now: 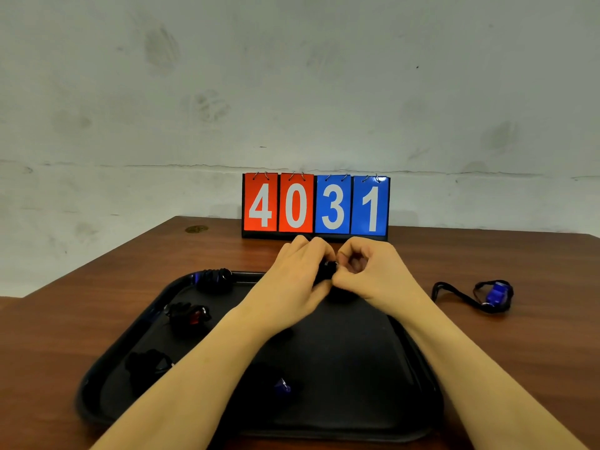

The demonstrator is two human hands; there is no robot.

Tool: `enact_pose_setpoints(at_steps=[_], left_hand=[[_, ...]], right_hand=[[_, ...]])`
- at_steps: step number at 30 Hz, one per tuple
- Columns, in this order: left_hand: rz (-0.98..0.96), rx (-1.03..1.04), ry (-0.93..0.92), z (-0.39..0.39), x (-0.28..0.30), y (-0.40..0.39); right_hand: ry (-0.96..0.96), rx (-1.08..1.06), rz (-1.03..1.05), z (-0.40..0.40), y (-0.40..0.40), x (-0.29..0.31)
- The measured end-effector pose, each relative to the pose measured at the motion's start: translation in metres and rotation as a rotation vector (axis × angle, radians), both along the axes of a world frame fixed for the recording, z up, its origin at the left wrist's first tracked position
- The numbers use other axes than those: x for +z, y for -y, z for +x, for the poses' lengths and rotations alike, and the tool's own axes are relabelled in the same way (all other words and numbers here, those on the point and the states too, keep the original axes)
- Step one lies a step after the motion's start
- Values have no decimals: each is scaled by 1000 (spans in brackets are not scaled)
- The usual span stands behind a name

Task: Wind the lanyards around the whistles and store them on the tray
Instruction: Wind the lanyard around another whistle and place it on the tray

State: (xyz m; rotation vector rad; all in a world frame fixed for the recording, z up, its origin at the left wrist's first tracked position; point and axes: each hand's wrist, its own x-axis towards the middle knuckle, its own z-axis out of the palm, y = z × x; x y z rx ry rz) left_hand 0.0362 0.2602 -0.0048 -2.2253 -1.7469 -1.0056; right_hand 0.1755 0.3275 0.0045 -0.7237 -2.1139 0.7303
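Both hands meet over the far edge of the black tray (373, 368). My left hand (292, 274) grips a black whistle (326, 271) wrapped in dark lanyard, mostly hidden by the fingers. My right hand (367, 271) pinches at the same whistle from the right. On the tray lie several wound whistles: a blue one (216, 279) at the far left corner, a red one (191, 316), a dark one (147, 365) and a blue one (282, 386) between my forearms. A blue whistle with loose black lanyard (495, 293) lies on the table to the right.
A flip scoreboard (315, 206) reading 4031 stands at the back of the brown wooden table (519, 336), against a pale wall. The table's left edge runs diagonally near the tray.
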Motion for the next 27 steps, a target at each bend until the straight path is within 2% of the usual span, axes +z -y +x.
enact_pose_setpoints(at_steps=[4,10,16,23,27], left_hand=[[33,22,20,-1,0,-2],[54,56,22,-7,-1,-2],[86,41,4,-8,-1,-2],[69,19,92,-8,-2,-3],[75,26,112,-8,-2,-3]], right_hand=[[-40,-54,81,-4,3,-1],[-4,44,88,3,-1,1],[-3,34,112,3,1,1],[-138,131,-43,6,0,2],[-178,130,11,3,2,1]])
